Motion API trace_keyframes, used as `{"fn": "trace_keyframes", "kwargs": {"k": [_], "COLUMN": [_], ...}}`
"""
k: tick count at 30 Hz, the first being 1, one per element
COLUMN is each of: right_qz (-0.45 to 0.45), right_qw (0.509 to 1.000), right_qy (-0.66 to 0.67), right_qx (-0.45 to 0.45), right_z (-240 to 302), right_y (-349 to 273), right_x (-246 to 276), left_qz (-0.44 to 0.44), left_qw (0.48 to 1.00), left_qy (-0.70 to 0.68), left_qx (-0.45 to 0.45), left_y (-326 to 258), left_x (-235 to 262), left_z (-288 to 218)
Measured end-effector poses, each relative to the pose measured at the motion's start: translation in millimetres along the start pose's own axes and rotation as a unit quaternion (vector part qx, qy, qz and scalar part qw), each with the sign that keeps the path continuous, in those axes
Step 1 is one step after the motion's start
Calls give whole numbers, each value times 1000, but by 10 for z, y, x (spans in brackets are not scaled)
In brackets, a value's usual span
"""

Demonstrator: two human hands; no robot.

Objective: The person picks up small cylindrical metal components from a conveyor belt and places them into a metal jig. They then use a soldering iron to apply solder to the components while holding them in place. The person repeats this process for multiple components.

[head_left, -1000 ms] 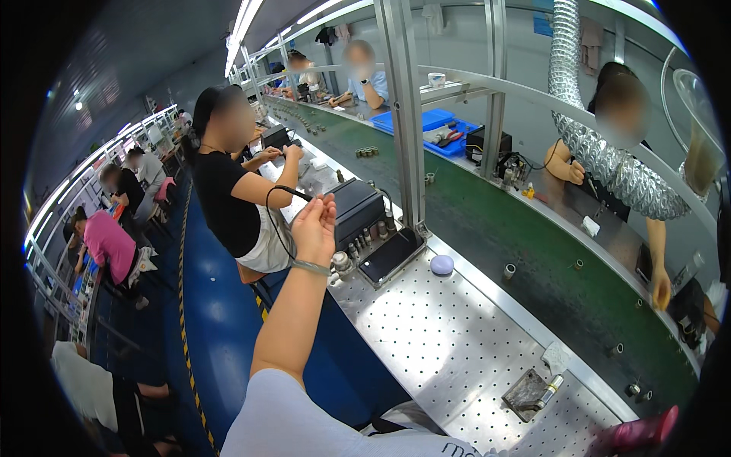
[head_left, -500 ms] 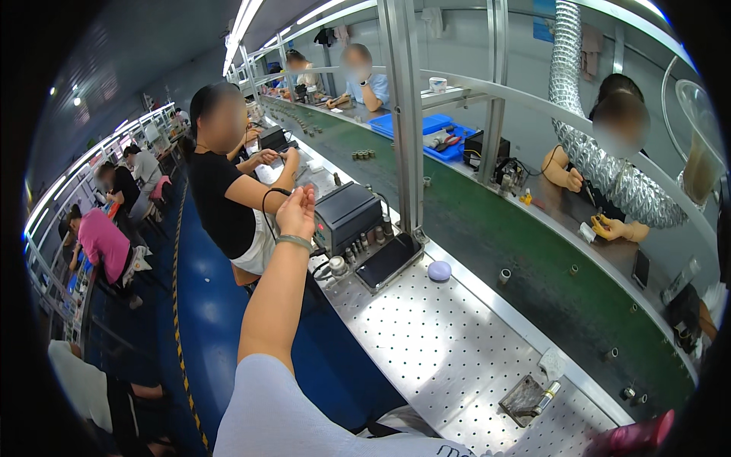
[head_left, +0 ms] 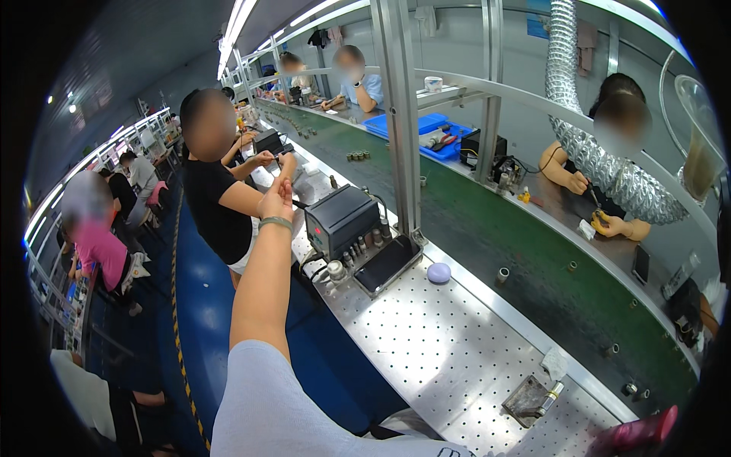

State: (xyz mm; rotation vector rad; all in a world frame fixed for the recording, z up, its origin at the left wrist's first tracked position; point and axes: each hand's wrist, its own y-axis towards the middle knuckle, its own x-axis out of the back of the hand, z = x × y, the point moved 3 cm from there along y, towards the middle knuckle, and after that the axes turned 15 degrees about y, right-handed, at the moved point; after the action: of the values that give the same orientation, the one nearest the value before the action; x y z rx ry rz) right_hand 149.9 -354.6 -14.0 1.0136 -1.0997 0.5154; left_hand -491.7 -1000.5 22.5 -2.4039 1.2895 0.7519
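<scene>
My left hand [head_left: 279, 195] is stretched far out to the left at the end of a bare arm with a green wristband [head_left: 276, 222]. Its back faces me and the fingers point up, close to the hands of a seated co-worker in black [head_left: 221, 206]. Whether it holds anything is hidden. Just right of it stands a black soldering station [head_left: 339, 221] on the perforated metal bench [head_left: 457, 358]. My right hand is out of view; only a pink object [head_left: 632, 436] shows at the lower right edge.
A dark phone-like slab [head_left: 387, 264] and a lilac round pad [head_left: 438, 273] lie by an upright metal post [head_left: 400, 122]. A small metal tray [head_left: 531, 397] sits near me. Behind runs a green conveyor belt [head_left: 533, 251] with small parts; people work across it.
My left hand has moved farther out and lower, from beside the station toward the co-worker's hands. The co-worker's hands have come closer to it.
</scene>
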Motion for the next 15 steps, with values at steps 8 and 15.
{"fn": "trace_keyframes", "kwargs": {"k": [8, 15], "right_qz": [20, 10], "right_qw": [999, 1000], "right_qy": [0, 8], "right_qx": [-26, -18], "right_z": [61, 96], "right_y": [7, 2], "right_x": [-15, -7], "left_qz": [-10, -27], "left_qw": [1000, 999], "left_qy": [5, 8], "left_qx": [-19, -21], "left_y": [137, 227], "left_x": [-47, 3], "left_z": [-141, -115]}}
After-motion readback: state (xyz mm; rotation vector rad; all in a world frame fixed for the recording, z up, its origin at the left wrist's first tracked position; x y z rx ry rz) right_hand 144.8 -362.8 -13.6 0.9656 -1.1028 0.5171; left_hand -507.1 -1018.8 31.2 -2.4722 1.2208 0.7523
